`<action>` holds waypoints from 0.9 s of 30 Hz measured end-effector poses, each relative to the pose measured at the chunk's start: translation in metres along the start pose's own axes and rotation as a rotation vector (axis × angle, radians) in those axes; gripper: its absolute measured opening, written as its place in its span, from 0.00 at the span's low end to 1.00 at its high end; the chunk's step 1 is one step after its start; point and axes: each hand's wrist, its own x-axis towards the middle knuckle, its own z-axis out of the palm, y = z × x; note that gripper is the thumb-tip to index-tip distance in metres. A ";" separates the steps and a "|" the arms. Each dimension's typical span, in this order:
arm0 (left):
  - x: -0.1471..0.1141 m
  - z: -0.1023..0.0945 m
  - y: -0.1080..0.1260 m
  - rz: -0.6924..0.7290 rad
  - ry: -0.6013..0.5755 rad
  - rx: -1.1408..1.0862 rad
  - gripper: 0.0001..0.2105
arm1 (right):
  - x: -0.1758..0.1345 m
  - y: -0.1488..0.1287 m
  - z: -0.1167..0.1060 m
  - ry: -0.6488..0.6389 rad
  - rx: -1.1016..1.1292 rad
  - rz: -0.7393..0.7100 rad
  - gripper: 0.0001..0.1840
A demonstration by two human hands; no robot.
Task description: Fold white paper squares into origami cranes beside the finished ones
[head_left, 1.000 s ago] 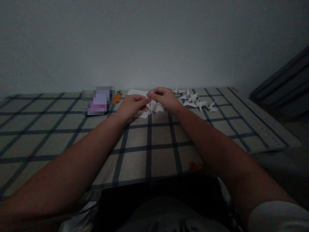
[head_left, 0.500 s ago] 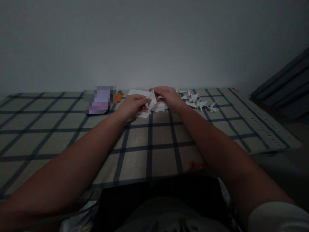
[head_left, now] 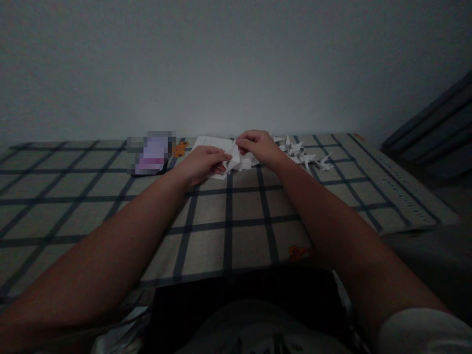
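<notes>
Tablecloth (head_left: 208, 209) lies under hands (head_left: 201, 164) (head_left: 260, 147) prob. pinching ppr (head_left: 235, 155).

Dim light over a plain grey wall (head_left: 236, 64), a blue-checked tablecloth (head_left: 243, 204), and dark pleated fabric (head_left: 438, 128) at right.

Folded piece (head_left: 233, 157), far middle: thin paper, matt, creased. Sheets (head_left: 214, 141) just left of it: matt paper, smooth-looking. Folded figures (head_left: 307, 159), far right: matt paper, sharp creases. Tablecloth (head_left: 245, 248): woven cloth, matt, slightly coarse. Wall (head_left: 236, 69), far side: matt. Phone (head_left: 155, 148), far left: pixelated, finish unclear.
</notes>
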 end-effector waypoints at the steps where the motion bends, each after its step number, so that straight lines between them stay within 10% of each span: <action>1: 0.000 0.000 0.000 -0.006 -0.007 -0.012 0.07 | -0.001 -0.001 0.001 0.015 -0.022 -0.006 0.09; 27: 0.001 0.004 -0.004 0.011 0.048 0.034 0.08 | 0.004 0.008 0.007 0.038 0.039 0.087 0.15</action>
